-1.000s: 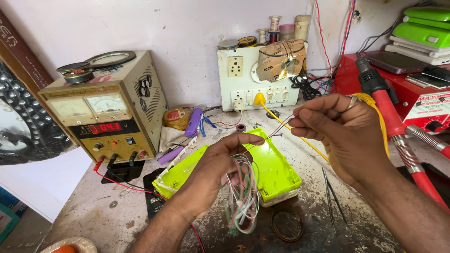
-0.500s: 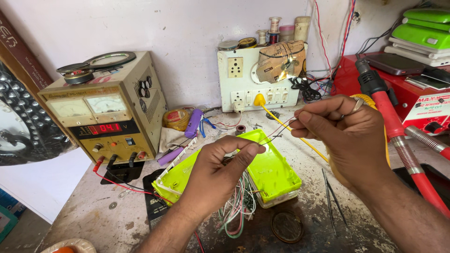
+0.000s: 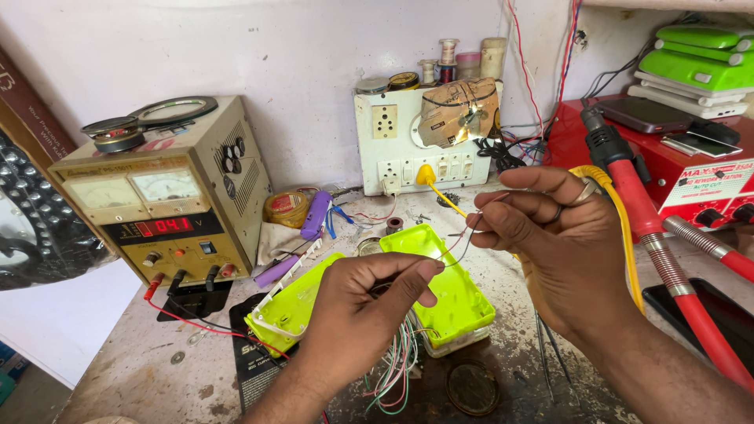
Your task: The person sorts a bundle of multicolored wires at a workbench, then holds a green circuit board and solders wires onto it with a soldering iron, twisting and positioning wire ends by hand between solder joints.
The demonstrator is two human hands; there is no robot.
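your left hand (image 3: 357, 314) has come up off the green casing (image 3: 440, 290); both hands, right hand (image 3: 550, 235) too, now pinch one thin wire (image 3: 459, 250) taut.

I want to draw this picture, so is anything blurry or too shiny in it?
Head view: bright, even light; both hands, left hand and right hand, look sharp, as does the green case; the thin wire between them is hard to follow; shiny glare sits on the green boxes top right; straight edges bend a little near the corners.
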